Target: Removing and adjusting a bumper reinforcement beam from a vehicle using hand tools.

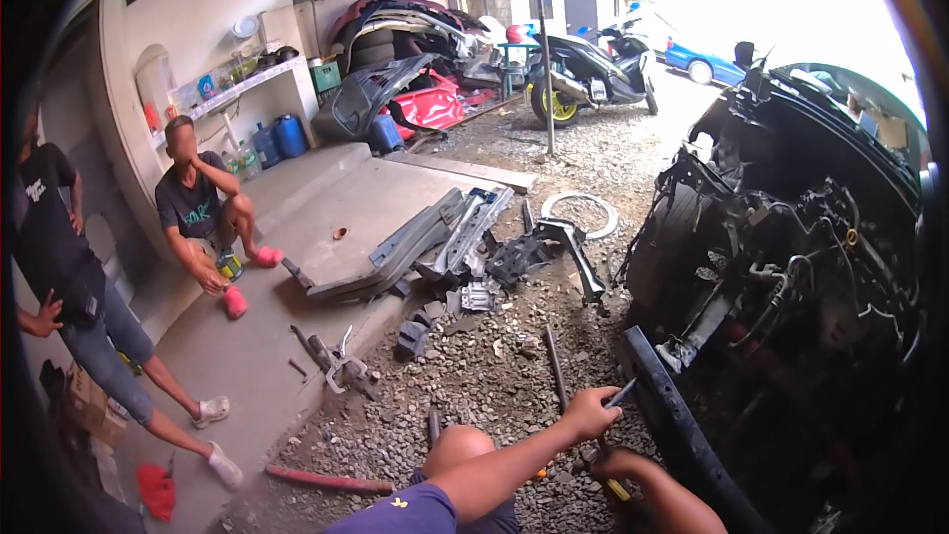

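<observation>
Left hand (590,412) clenched around a dark slim tool handle (622,394) that sticks out of the fist up and to the right, toward the black bumper beam (664,405). Long axis of the handle runs lower-left to upper-right; its tip sits just at the beam's edge, contact can't be confirmed. Only the short end past the fist shows, the rest is buried in the grip, so tool type unclear.

Right hand (621,465) lower, just beside the beam, knuckles toward camera. A yellow-handled tool (618,489) pokes out beneath it, pointing down-right. Fingers curled over it, looks grasped, but the fingertips are hidden.

Beam runs diagonally from upper-left down to lower-right, its lower end cut off by the frame edge. Behind it the stripped car front (791,237), engine bay dark, parts hard to separate. Person's knee (460,445) between the forearms, on gravel.

On the gravel: long metal rod (555,366) lying roughly up-down, a red pipe (326,481) lying left-right, loose car parts (465,237) on a concrete slab. Two other people at left: one seated (198,208), one standing (69,277), partly cut off by the fisheye rim. Motorcycle (588,74) in the back.
</observation>
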A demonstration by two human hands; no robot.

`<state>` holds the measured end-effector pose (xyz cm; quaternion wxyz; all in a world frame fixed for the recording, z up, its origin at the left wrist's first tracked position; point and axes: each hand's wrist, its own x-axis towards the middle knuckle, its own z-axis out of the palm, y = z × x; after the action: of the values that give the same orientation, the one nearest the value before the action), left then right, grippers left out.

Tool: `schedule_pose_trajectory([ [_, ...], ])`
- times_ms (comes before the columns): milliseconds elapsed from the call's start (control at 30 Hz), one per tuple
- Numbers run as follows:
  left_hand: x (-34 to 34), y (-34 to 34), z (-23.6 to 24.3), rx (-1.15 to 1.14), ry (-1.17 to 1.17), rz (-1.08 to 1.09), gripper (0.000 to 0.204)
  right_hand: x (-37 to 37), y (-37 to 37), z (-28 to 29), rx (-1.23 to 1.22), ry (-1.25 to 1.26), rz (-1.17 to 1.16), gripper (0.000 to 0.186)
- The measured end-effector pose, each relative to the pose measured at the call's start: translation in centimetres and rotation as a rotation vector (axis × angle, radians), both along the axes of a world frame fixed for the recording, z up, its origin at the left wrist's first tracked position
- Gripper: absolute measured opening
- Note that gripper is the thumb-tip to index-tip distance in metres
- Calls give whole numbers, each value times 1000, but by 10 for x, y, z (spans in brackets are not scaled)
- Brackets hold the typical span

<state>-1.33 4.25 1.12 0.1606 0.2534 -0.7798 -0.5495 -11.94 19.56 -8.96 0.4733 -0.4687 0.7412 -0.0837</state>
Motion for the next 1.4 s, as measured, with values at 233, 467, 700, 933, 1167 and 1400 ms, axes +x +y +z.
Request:
schedule_pose_trajectory([
  [233,-16,6,9,1432,193,-152,42,38,102,316,-387,301,-325,48],
  [467,-15,0,7,1132,142,-93,29,52,74,245,-190,687,-122,39],
  [700,-5,8,3,319,167,50,34,28,61,93,-184,178,-310,35],
  [933,-3,15,26,-552,-96,64,26,56,-24,-12,-386,237,-445,23],
  [1167,-8,3,11,508,22,-79,42,-3,59,30,43,-150,-241,30],
  [1400,11,-37,10,1556,195,-128,37,41,66,332,-346,548,15,24],
])
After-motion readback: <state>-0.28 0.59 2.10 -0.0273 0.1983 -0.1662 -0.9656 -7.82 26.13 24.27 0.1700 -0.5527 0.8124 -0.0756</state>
